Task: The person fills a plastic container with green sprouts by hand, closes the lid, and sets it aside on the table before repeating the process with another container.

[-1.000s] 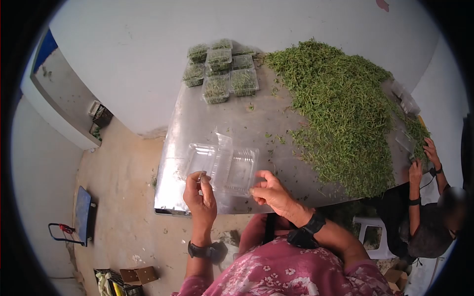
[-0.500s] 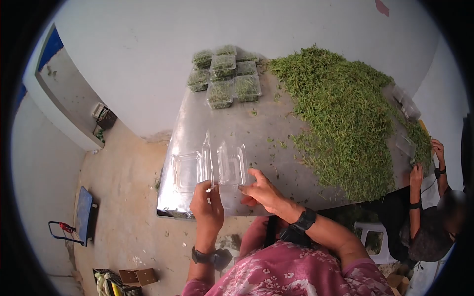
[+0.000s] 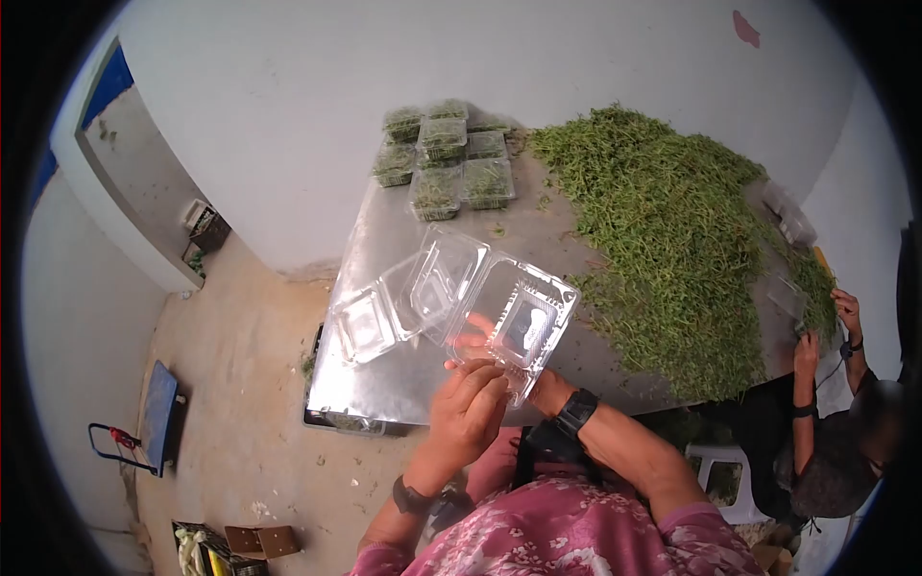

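An open clear plastic box (image 3: 538,331) with a label is held up over the near edge of the metal table. My left hand (image 3: 468,408) pinches its near edge with closed fingers. Behind the clear plastic is my right hand (image 3: 480,341), its fingers apart and partly seen through the box. Whether it touches the box I cannot tell. Another open clear box (image 3: 367,324) lies on the table (image 3: 538,230) to the left, partly overlapped by the raised plastic. A large heap of green stems and leaves (image 3: 672,240) covers the right side.
Filled clear boxes (image 3: 442,139) are stacked at the back left. At the far right a person's hands (image 3: 807,355) touch the greens beside clear boxes (image 3: 789,213). A white stool (image 3: 725,480) stands below the table, and a blue trolley (image 3: 163,413) on the floor at left.
My left hand has moved right and raised an opened clear box. My right hand has moved behind the plastic. The other box on the table remains at the left.
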Demonstrator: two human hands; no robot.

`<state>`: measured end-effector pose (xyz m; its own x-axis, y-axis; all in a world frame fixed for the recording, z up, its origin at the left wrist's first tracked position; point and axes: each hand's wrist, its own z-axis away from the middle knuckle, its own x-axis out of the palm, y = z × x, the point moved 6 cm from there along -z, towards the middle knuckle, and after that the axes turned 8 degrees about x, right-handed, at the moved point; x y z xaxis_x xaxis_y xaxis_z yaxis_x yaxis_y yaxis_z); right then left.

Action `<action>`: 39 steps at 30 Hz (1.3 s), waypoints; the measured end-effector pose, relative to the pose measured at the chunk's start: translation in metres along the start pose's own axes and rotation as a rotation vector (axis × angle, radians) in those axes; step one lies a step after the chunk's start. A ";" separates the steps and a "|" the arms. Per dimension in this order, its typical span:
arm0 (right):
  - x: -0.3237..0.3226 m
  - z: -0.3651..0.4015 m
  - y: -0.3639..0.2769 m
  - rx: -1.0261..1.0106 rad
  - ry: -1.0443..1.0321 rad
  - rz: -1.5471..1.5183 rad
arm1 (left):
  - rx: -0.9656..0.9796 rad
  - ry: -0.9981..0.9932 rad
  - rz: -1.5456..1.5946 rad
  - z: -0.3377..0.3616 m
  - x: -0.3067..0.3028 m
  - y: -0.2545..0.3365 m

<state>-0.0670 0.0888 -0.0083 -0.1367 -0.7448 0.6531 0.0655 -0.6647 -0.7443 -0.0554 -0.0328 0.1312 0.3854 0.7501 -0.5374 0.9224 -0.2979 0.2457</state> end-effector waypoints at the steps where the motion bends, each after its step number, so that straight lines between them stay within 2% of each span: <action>1: -0.006 0.002 0.001 0.007 -0.039 -0.097 | 0.015 -0.020 -0.012 0.001 0.004 0.000; 3: -0.027 0.013 0.010 0.050 -0.027 -0.212 | 0.043 -0.059 -0.031 0.005 0.013 0.001; 4: -0.023 0.024 0.007 0.020 -0.014 -0.368 | 0.073 -0.069 -0.051 0.007 0.017 0.001; 5: -0.026 0.039 -0.001 -0.022 0.086 -0.299 | 0.086 -0.080 -0.043 0.006 0.021 0.003; 7: -0.045 0.065 -0.013 -0.152 0.356 0.102 | 0.112 -0.104 -0.016 0.004 0.029 0.009; 9: -0.051 0.096 -0.020 -0.133 0.463 -0.110 | 0.138 -0.135 -0.021 0.004 0.038 0.012; 10: -0.058 0.112 -0.025 -0.182 0.442 -0.090 | 0.148 -0.152 -0.030 0.004 0.043 0.013; 13: -0.068 0.155 -0.033 -0.224 0.633 -0.089 | 0.151 -0.186 -0.038 0.005 0.057 0.016; 17: -0.045 0.187 -0.047 -0.181 0.801 0.095 | 0.134 -0.218 -0.014 0.010 0.078 0.017; 18: -0.043 0.188 -0.048 -0.162 0.777 0.115 | 0.134 -0.224 0.006 0.010 0.083 0.019; 21: -0.040 0.185 -0.048 -0.139 0.913 0.481 | 0.139 -0.236 0.083 0.012 0.091 0.024; 22: -0.043 0.183 -0.048 -0.113 0.939 0.443 | 0.141 -0.228 0.119 0.012 0.092 0.025; 26: -0.053 0.180 -0.048 -0.123 0.935 0.456 | 0.133 -0.176 0.179 0.011 0.080 0.031; 32: -0.071 0.185 -0.071 -0.185 0.964 0.518 | -0.125 -0.076 0.146 0.043 0.059 0.003; 39: -0.087 0.187 -0.073 -0.078 0.860 0.391 | -0.220 -0.215 0.009 0.062 0.055 -0.013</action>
<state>0.1252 0.1912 0.0153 -0.8027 -0.5941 0.0516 0.1987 -0.3480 -0.9162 -0.0446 -0.0244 0.0485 0.4120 0.5984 -0.6871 0.9004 -0.1514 0.4080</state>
